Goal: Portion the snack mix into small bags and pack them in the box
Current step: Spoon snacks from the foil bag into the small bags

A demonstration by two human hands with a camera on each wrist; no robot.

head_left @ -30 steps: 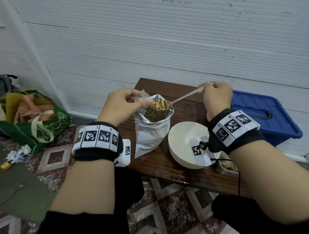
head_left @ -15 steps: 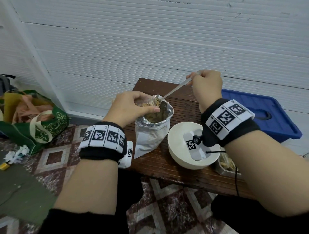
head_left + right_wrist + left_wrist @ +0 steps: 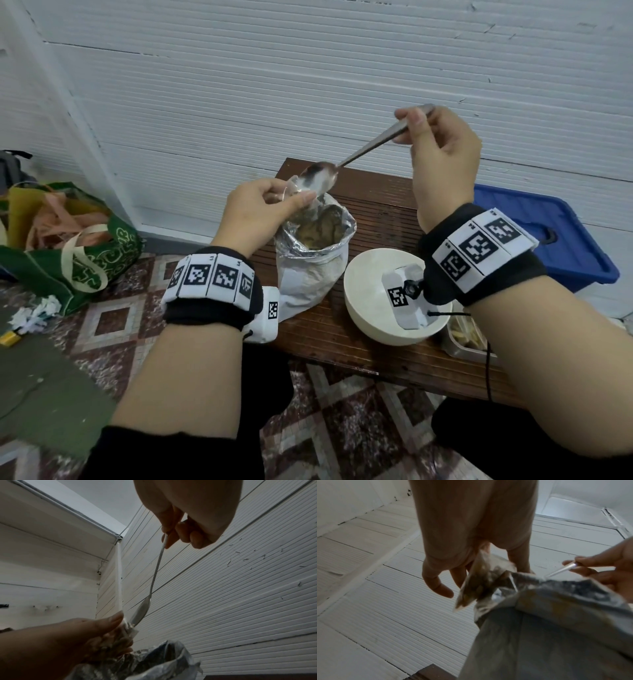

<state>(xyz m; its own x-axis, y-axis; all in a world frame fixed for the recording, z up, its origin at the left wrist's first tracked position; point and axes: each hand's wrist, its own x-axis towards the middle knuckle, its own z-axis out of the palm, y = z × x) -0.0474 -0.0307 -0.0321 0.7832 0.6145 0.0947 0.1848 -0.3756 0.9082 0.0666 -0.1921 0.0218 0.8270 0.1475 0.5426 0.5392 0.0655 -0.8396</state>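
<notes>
L hand point(image 3: 255, 214) pinched 1 small clear bag point(image 3: 477, 584) w/ thumb & fingers, just above the mouth of 1 foil snack bag point(image 3: 313, 253). R hand point(image 3: 442, 150) fingers curled round 1 spoon point(image 3: 346, 162) handle, bowl end at L fingertips, touching small bag's mouth. 1 white bowl point(image 3: 363, 294) below R wrist; 1 blue box point(image 3: 534, 233) right of it.

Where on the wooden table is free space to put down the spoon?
Bare table lies behind the foil bag and white bowl, towards the wall, and a narrower strip runs along the near edge. The right end is crowded: the bowl and a metal tray sit close together.
</notes>
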